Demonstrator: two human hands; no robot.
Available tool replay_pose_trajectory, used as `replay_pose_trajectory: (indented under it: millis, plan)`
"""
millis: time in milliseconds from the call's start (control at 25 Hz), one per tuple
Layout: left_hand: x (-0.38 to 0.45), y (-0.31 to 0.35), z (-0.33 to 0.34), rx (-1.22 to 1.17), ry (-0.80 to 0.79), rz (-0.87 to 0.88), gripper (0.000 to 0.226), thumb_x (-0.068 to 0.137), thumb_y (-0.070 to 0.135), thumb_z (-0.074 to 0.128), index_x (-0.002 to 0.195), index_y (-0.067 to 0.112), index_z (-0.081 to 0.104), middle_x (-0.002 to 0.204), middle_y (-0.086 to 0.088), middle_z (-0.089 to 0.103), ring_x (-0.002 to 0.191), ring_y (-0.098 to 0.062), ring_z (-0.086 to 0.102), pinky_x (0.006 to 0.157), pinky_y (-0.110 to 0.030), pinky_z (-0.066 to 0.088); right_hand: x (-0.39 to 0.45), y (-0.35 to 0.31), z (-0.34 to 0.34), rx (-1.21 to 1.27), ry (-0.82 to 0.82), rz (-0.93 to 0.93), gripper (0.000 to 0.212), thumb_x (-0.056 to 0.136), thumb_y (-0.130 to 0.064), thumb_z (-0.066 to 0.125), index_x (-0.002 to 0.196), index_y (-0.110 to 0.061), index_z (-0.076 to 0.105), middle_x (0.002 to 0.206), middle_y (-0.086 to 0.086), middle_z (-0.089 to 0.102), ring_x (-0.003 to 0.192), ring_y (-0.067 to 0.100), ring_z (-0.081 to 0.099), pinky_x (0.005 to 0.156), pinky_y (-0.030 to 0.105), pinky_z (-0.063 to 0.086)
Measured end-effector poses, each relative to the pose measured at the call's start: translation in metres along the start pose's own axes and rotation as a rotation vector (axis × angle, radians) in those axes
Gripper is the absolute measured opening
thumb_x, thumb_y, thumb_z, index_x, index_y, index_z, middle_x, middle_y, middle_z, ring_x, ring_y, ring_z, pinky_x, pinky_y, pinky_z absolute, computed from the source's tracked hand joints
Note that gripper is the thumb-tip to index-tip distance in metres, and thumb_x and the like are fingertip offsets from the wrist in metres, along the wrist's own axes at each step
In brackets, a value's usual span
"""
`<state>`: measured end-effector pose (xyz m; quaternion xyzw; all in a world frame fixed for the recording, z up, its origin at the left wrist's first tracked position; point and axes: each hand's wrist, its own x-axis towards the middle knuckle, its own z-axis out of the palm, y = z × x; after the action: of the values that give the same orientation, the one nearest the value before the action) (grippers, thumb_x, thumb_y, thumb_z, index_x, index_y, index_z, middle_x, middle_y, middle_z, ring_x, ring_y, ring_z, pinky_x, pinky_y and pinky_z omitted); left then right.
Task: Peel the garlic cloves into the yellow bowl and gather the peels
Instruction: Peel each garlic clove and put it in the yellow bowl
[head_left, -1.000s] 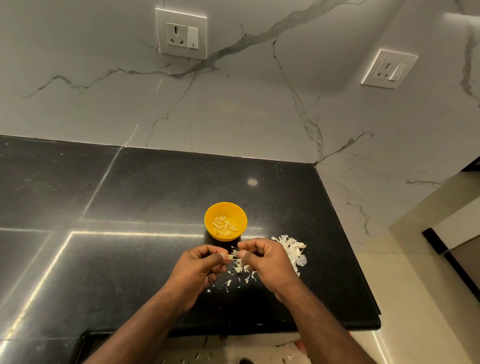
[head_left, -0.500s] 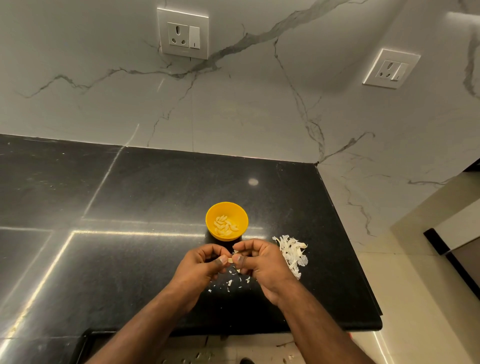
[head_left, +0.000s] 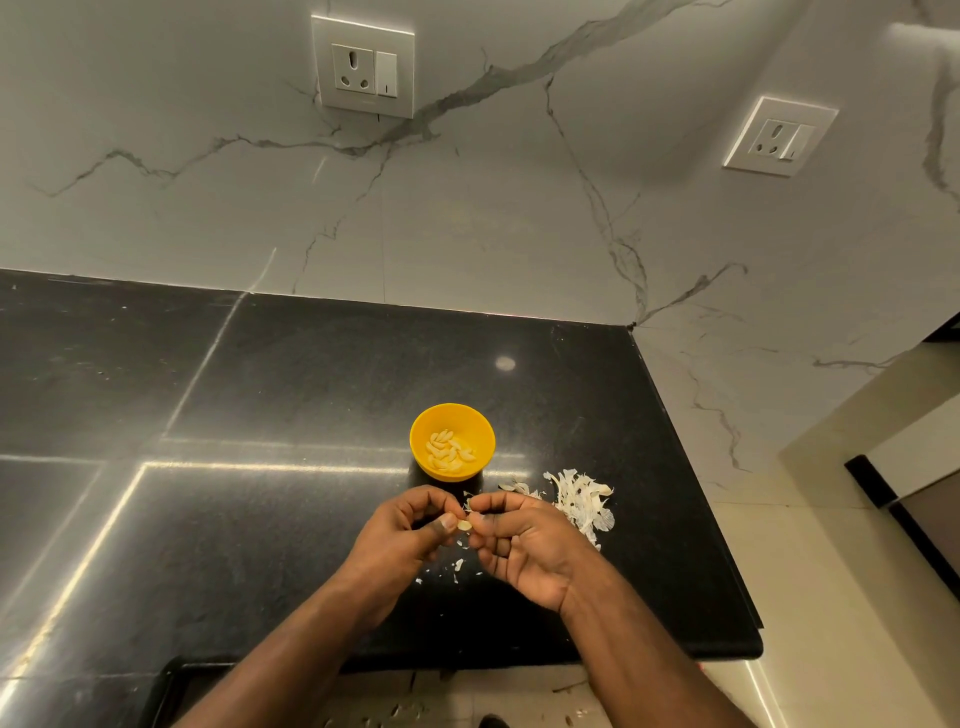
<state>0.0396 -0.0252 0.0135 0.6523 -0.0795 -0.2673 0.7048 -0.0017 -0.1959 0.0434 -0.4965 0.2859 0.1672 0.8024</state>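
At lower centre, the left hand (head_left: 402, 535) and right hand (head_left: 519, 545) pinch one garlic clove (head_left: 464, 525) between fingertips, its long axis roughly left-right. Directly above sits the yellow bowl (head_left: 480, 431) of peeled cloves (head_left: 448, 451); a peel pile (head_left: 582, 501) lies right.

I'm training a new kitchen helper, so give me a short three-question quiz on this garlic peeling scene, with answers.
1. True or false: the yellow bowl already holds peeled cloves.
2. Which side of the bowl is the big peel pile on: A left, B right, C behind it?
3. Fill in: the left hand and right hand together pinch one ___ above the counter.

Key: 1 true. 2 B, it lies to the right of the bowl and nearer the person. 3 clove; the small pale clove sits between the fingertips of both hands.
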Motion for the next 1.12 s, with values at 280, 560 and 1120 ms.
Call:
replay_pose_trajectory:
  millis: [280, 560, 1120]
  plan:
    - [-0.001, 0.001, 0.000, -0.110, -0.049, -0.040, 0.020, 0.097, 0.007, 0.060, 0.087, 0.020, 0.072, 0.083, -0.006, 0.065, 0.070, -0.015, 0.049, 0.062, -0.028, 0.040, -0.002, 0.002, 0.006, 0.027, -0.024, -0.041, 0.018, 0.088, 0.005, 0.065, 0.102, -0.006, 0.066, 0.073, 0.009, 0.068, 0.064, 0.017, 0.064, 0.058, 0.024, 0.052]
    - [0.000, 0.004, -0.004, -0.194, 0.005, -0.123, 0.011, 0.098, 0.005, 0.058, 0.101, 0.004, 0.068, 0.083, -0.008, 0.067, 0.073, -0.012, 0.060, 0.064, -0.026, 0.044, -0.005, 0.000, 0.007, -0.171, -0.021, -0.268, 0.020, 0.087, 0.004, 0.070, 0.106, -0.001, 0.067, 0.080, 0.010, 0.071, 0.072, 0.018, 0.066, 0.065, 0.027, 0.052]
    - [-0.003, 0.004, -0.004, -0.188, -0.005, -0.149, 0.010, 0.096, 0.006, 0.060, 0.099, 0.006, 0.069, 0.085, -0.010, 0.066, 0.074, -0.014, 0.059, 0.062, -0.026, 0.043, -0.003, 0.004, 0.009, -0.228, -0.020, -0.325, 0.019, 0.086, -0.002, 0.074, 0.103, -0.002, 0.065, 0.075, 0.007, 0.069, 0.066, 0.016, 0.063, 0.060, 0.025, 0.051]
